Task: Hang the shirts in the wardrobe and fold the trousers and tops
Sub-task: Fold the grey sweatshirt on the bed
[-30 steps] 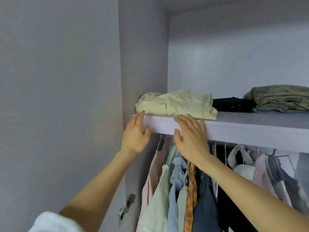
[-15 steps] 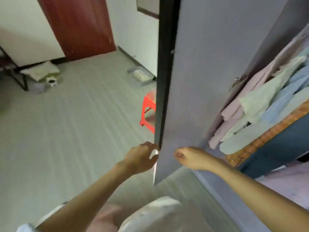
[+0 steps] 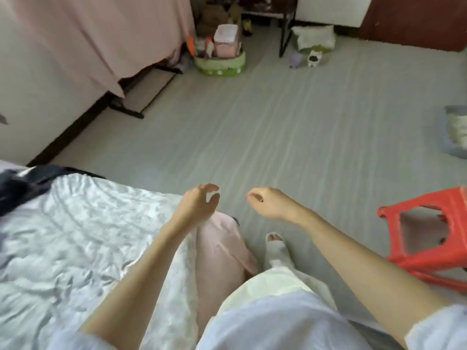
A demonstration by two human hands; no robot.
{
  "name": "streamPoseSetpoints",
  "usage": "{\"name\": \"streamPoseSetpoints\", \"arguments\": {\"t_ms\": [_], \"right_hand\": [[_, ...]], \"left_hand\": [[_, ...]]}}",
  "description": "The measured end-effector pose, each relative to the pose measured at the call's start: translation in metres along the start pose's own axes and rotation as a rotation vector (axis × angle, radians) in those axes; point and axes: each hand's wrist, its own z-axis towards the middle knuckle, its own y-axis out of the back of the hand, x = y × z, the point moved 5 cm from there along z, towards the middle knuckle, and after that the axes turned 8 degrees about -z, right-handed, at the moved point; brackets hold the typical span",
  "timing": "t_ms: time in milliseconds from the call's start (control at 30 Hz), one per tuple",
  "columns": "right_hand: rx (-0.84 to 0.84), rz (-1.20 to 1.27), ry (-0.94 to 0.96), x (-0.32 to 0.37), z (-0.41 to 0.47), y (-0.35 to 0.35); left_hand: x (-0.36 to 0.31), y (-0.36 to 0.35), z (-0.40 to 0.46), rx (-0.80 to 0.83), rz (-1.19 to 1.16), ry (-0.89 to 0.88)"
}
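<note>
Two hands are being held out above the floor (image 3: 278,127), just past the corner of the bed (image 3: 75,223), and nothing is being gripped by either. The left hand (image 3: 199,202) is being kept loosely open, with its fingers softly hooked and a gap showing between thumb and fingertips. The right hand (image 3: 267,202) is being kept more curled, the fingers bent inward toward the palm, yet nothing is being enclosed.

A pale pink garment (image 3: 219,253) is being draped over the bed's near corner, just below the left hand and untouched by it. One dark garment (image 3: 17,185) is being left lying on the far left edge of the bed; whether it is a top or trousers cannot be told through the blur.

One red plastic stool (image 3: 427,233) is being seen to the right of the bed, beyond the right forearm.

Two containers are being shown well away from the bed. A green basket (image 3: 219,65) across the floor is being filled with a pink box and several smaller packages whose kind cannot be made out. A grey tray (image 3: 452,145) at the right edge of the view is being occupied by something white and crumpled.

Two small figures (image 3: 305,59) are being left standing on the floor right of the green basket.
</note>
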Motion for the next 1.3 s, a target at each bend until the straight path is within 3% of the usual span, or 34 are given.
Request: {"name": "streamPoseSetpoints", "arguments": {"t_ms": [233,400,633,900,1300], "right_hand": [[0.063,-0.068,0.235,0.026,0.163,0.066],[0.071,-0.141,0.347,0.031,0.265,0.140],[0.123,-0.242,0.501,0.117,0.388,0.188],[0.237,-0.296,0.786,0.297,0.471,0.137],[0.528,-0.472,1.003,0.560,0.561,-0.047]], "left_hand": [[0.024,0.079,0.140,-0.321,-0.106,0.207],[-0.010,0.121,0.251,-0.376,-0.115,0.277],[0.031,0.203,0.285,-0.546,-0.135,0.470],[0.154,0.320,0.247,-0.922,-0.236,0.691],[0.380,0.418,0.149,-1.220,-0.505,1.049]]}}
